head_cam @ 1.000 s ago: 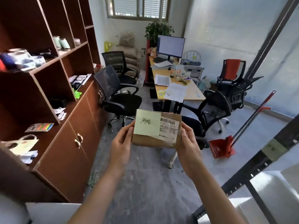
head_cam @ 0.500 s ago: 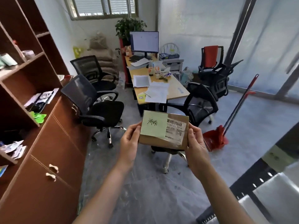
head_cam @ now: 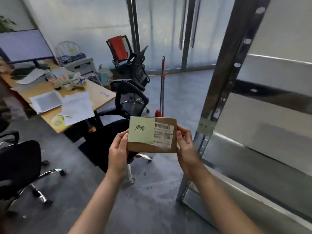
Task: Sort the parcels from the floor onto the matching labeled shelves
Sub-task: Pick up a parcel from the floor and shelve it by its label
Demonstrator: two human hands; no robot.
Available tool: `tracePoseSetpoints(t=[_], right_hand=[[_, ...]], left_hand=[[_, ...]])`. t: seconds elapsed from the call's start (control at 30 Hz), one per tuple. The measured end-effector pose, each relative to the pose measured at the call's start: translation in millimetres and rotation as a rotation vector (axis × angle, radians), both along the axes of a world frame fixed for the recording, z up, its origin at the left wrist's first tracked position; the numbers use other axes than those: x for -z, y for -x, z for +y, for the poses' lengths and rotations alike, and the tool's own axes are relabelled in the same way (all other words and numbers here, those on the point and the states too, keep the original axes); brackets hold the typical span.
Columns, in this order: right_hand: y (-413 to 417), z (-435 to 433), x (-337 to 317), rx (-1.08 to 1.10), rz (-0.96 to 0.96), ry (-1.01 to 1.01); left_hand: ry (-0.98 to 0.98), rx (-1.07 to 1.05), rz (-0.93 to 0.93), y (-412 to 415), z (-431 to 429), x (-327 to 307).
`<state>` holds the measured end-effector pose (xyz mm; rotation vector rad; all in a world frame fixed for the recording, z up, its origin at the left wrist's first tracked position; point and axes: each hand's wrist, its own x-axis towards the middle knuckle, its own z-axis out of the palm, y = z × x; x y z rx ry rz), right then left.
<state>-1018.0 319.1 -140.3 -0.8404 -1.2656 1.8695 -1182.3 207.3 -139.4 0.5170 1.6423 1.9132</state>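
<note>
Both forearms reach forward and up from the bottom edge of the view, wrists bent slightly inward, as a person holds a small cardboard parcel at chest height above the grey floor. The left hand has its grip closed on the parcel's left edge, thumb on the front face, fingers wrapped behind; the right hand clasps the right edge the same way, thumb forward. The parcel faces the camera, nearly level, carrying a pale green sticky note with handwritten characters on its upper left and a white barcode shipping label beside it on the right. Just right of the parcel stands the perforated metal upright of a shelving rack, whose pale shelves fill the right side. Behind the parcel sits a black office chair, pulled up to the near corner of a paper-strewn worktop, with a red-handled broom upright beyond.
</note>
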Motion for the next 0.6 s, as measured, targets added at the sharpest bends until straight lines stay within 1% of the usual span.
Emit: tracePoseSetpoints(t=[0.13,0.2,0.3,0.37,0.5,0.6], right_hand=[[-24,5,1,0.172,-0.004,0.036],[-34,3,0,0.211,0.001,0.046],[-45,-3,9,0.284,-0.033,0.081],[-53,-5,14,0.342,-0.085,0.079],[-74,-12,11,0.408,-0.206,0.006],[-82,-18,18,0.464,-0.377,-0.104]], left_hand=[[0.049,0.193,0.041,0,28,9],[0.032,0.265,0.025,-1,36,16],[0.058,0.344,-0.012,-9,45,24],[0.068,0.413,-0.012,-20,50,30],[0.113,0.582,-0.005,-43,51,39],[0.138,0.675,-0.016,-63,52,43]])
